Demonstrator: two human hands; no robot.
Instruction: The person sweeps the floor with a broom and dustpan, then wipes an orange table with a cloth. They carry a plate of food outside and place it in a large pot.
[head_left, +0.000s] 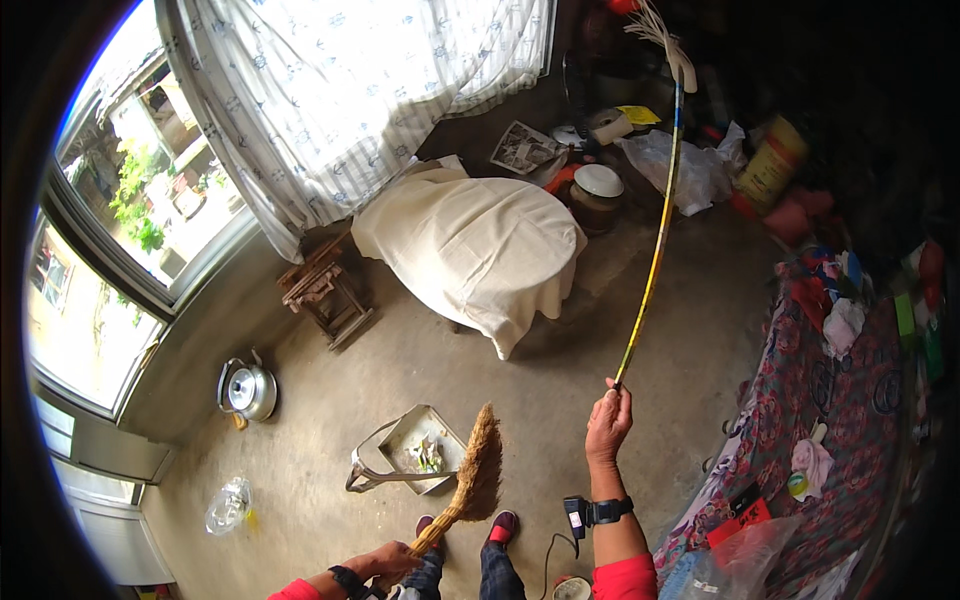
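Observation:
My left hand (386, 559), low in the picture, grips the handle of a short straw hand broom (476, 476), whose bristles point up and away from me. Stretched forward, my right hand (610, 421) holds the lower end of a long thin pole (651, 277) wrapped in yellow, red and blue. White strips (667, 45) hang in a tuft at the pole's far tip, over the dark corner. Beyond the broom a metal dustpan (397, 446) with a looped handle rests on the floor, holding crumpled green and white scraps (426, 454).
A cloth-covered table (480, 247) stands ahead, beside a wooden stool (324, 289). On the floor at left are a metal kettle (251, 391) and a clear plastic bag (229, 507). A lidded pot (598, 187) sits beyond the table. A cluttered bed (795, 390) lines the right.

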